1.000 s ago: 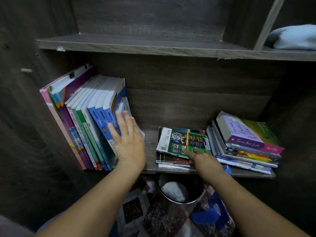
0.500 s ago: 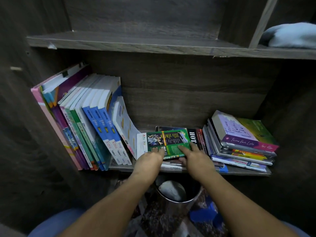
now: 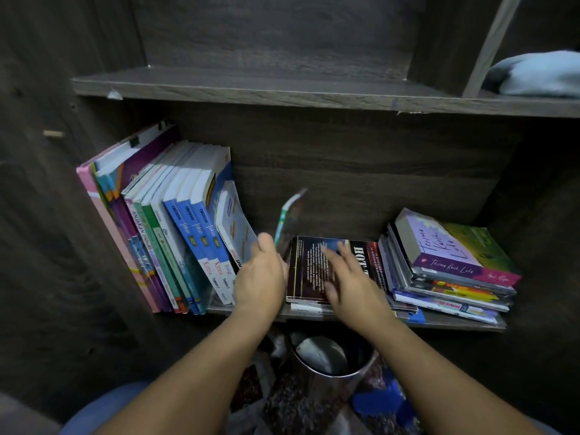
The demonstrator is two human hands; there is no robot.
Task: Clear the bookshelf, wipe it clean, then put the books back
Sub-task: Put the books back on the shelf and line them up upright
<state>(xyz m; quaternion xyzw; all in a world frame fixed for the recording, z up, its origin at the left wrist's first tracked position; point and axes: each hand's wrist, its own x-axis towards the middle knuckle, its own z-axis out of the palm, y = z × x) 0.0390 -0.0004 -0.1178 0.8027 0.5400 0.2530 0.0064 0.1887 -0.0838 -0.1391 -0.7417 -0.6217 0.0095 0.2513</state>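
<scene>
Green book (image 3: 290,211) now tipped upright: shelving, seemingly.
Left hand (image 3: 260,279) pinches it, right hand (image 3: 351,277) flat; next, lean it on the row (image 3: 188,230).

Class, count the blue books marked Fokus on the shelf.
3 blue books, leaning together in the left row, left of the left hand holding a green book. More may be hidden.

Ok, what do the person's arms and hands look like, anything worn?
The left forearm and right forearm are bare, with no sleeves in view. The left hand and right hand are ungloved; no ring, watch or bracelet shows.
</scene>
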